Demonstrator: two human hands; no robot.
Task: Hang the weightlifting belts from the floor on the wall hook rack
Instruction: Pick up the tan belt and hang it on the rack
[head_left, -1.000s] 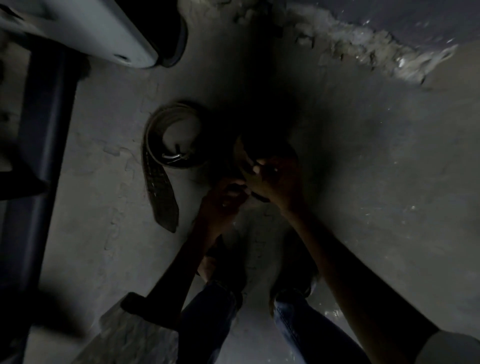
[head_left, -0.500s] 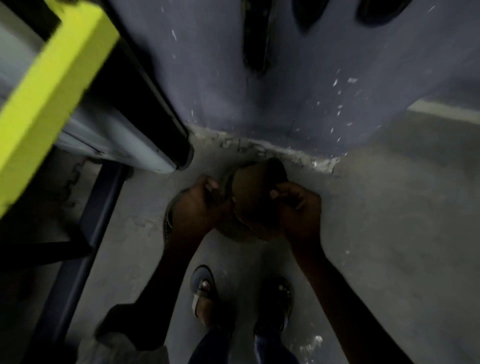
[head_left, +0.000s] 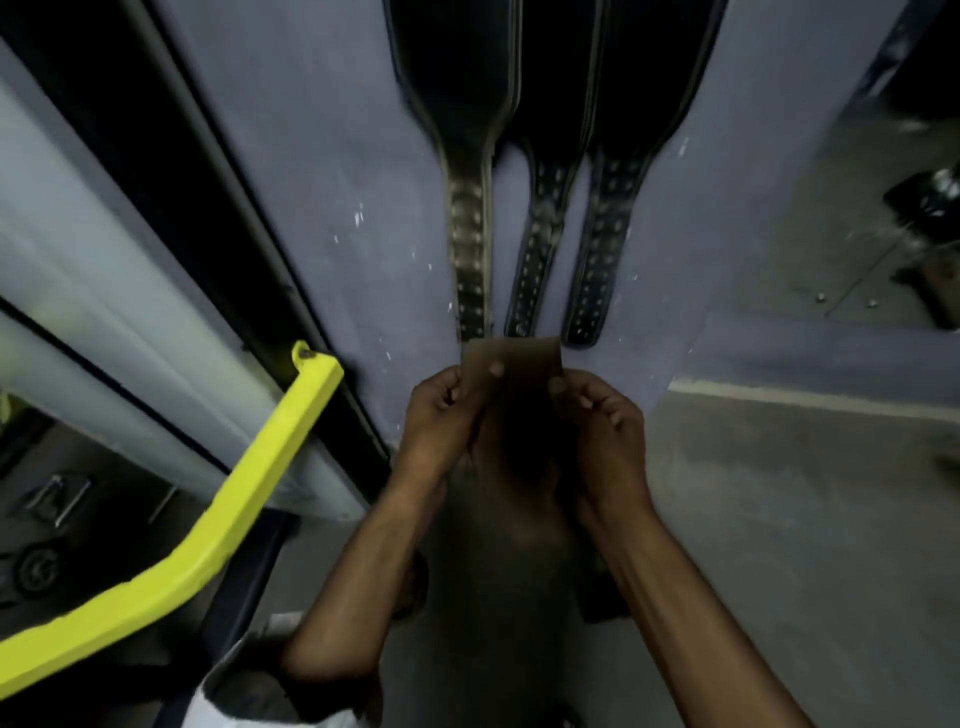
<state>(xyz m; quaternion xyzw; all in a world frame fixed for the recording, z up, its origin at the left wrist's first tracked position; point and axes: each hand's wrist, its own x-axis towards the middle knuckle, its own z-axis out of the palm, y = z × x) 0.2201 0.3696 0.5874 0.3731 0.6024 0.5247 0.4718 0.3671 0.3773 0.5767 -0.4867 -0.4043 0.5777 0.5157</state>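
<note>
I hold a brown weightlifting belt (head_left: 511, 361) upright in front of the blue wall. My left hand (head_left: 441, 415) pinches its left edge and my right hand (head_left: 605, 421) pinches its right edge. The belt's lower part hangs down between my forearms in shadow. Three dark belts (head_left: 470, 234) hang on the wall directly above, their studded strap ends reaching down to just above the brown belt's top edge. The hook rack itself is out of frame above.
A bright yellow bar (head_left: 218, 530) and a grey machine frame (head_left: 130, 312) stand close on the left. Grey concrete floor (head_left: 805, 519) lies to the right. My feet are dimly visible below my arms.
I have stood up from the floor with the brown belt, raising it from near floor level to the wall below the hanging belts. The other belt on the floor has left the view.
</note>
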